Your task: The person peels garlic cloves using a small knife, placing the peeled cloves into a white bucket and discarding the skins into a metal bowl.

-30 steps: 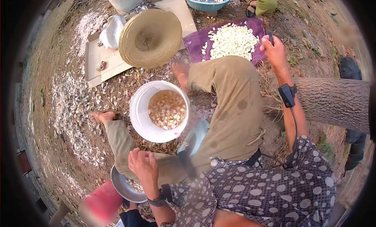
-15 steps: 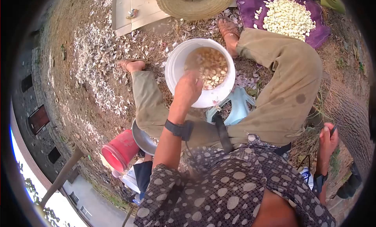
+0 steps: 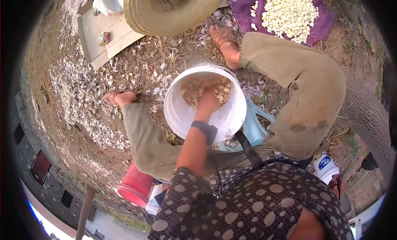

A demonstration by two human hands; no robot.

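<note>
My left hand [image 3: 209, 101] reaches down into a white bucket [image 3: 172, 111], its fingers hidden among pale peeled cloves [image 3: 191, 89] at the bottom. The cloves around it are blurred. At the lower right, my right hand [image 3: 336, 183] is partly hidden beside a white tub [image 3: 326, 167] with a blue label. It is closed around a thin dark item that I cannot make out. The bucket leans towards me between my legs, beside a light blue plastic stool [image 3: 253, 126].
Pale cloves [image 3: 287, 14] lie heaped on a purple cloth [image 3: 324, 27]. A straw hat [image 3: 171, 27] is by flattened cardboard [image 3: 89, 37]. Skins litter the ground. A red bucket [image 3: 134, 184] stands at the lower left, a tree trunk [image 3: 366, 111] at the right.
My left hand has gone deeper into the bucket, which now tilts more towards me. My right hand has moved down, next to the white tub. The view has shifted.
</note>
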